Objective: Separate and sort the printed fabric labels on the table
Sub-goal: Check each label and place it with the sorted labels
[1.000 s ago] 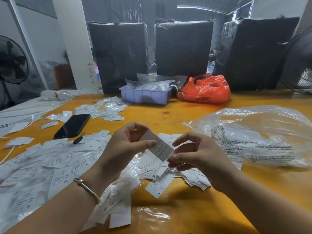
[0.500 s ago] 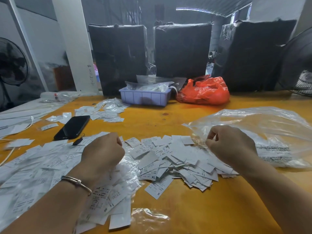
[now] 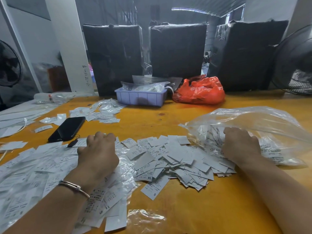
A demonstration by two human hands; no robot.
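Observation:
A heap of white printed fabric labels (image 3: 168,157), some marked S or XL, lies in the middle of the yellow table (image 3: 194,211). A wider spread of labels (image 3: 33,166), partly under clear film, covers the left side. My left hand (image 3: 99,154) rests knuckles-up on that spread's right edge, fingers curled into a fist with nothing visible in them. My right hand (image 3: 241,146) lies palm-down where the heap meets the mouth of a clear plastic bag (image 3: 253,119) with more labels inside. Its fingertips are hidden.
A black phone (image 3: 67,128) lies left of centre, with a smaller label pile (image 3: 101,112) behind it. At the back stand a lilac tray (image 3: 140,97), a red plastic bag (image 3: 199,92) and black wrapped bundles (image 3: 177,48). A fan (image 3: 295,65) stands at far right.
A second ago both hands held one label up between them. They have since dropped apart onto the table, left onto the left spread, right to the bag's mouth. The label is no longer held.

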